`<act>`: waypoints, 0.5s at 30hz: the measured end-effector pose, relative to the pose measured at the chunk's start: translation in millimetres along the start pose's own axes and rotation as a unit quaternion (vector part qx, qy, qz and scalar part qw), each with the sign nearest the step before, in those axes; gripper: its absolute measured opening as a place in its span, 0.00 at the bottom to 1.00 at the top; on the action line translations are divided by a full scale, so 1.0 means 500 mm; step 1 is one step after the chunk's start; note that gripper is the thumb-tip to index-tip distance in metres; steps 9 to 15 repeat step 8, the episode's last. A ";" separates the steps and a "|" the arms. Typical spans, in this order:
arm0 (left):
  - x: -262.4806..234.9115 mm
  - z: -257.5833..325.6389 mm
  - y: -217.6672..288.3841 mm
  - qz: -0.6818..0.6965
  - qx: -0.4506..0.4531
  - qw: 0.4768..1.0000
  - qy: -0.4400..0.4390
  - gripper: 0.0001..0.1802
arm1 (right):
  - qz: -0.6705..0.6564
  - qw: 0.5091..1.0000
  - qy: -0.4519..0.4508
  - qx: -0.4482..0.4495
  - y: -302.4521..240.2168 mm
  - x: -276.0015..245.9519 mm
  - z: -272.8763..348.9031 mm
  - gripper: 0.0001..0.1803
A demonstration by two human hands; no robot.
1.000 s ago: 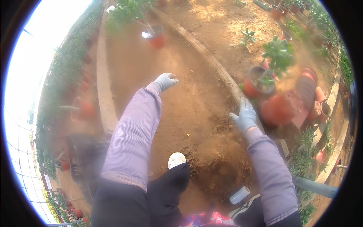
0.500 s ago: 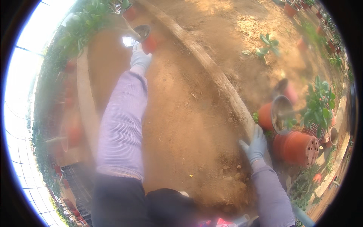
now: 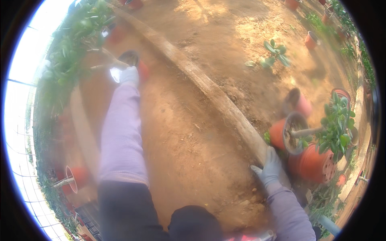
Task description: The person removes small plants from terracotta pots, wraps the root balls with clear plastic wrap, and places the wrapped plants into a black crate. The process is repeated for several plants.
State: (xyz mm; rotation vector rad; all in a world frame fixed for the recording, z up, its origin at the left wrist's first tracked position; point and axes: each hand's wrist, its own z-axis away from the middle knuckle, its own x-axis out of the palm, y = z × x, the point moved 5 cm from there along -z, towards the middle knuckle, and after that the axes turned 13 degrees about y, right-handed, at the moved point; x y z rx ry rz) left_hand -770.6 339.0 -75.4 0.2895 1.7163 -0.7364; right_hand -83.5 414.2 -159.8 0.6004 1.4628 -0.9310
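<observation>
My left hand (image 3: 129, 75), in a pale glove, reaches far out to the upper left. It is closed at the near rim of a reddish plant pot (image 3: 143, 71) with dark soil and a thick pale stem (image 3: 114, 60); blur hides the exact grip. A white patch (image 3: 115, 74), perhaps a label, shows beside the fingers. My right hand (image 3: 270, 168), gloved alike, leans on a long pale edging beam (image 3: 217, 94) with its thumb spread apart and nothing held. Just right of it lie tipped terracotta pots (image 3: 309, 162), one with a leafy succulent (image 3: 337, 126).
A loose leafy cutting (image 3: 276, 54) lies on the soil beyond the beam. Another tipped pot (image 3: 78, 178) is at the left, near a second pale edging (image 3: 82, 116). Leafy plants (image 3: 76, 44) crowd the left side by a wire mesh. A small pot (image 3: 311, 40) lies far right.
The view has shifted, so the left-hand pots appear lower and farther left. My left hand stays at the same pot, and my right hand stays on the beam.
</observation>
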 end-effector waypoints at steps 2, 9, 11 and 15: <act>-0.011 0.016 0.016 -0.018 0.059 0.998 0.010 0.10 | 0.006 1.000 -0.008 0.003 0.005 0.010 0.003 0.64; -0.103 0.111 0.009 -0.064 0.010 0.998 -0.017 0.20 | -0.001 1.000 -0.023 0.006 0.010 0.014 -0.003 0.64; -0.103 0.111 0.009 -0.064 0.010 0.998 -0.017 0.20 | -0.001 1.000 -0.023 0.006 0.010 0.014 -0.003 0.64; -0.103 0.111 0.009 -0.064 0.010 0.998 -0.017 0.20 | -0.001 1.000 -0.023 0.006 0.010 0.014 -0.003 0.64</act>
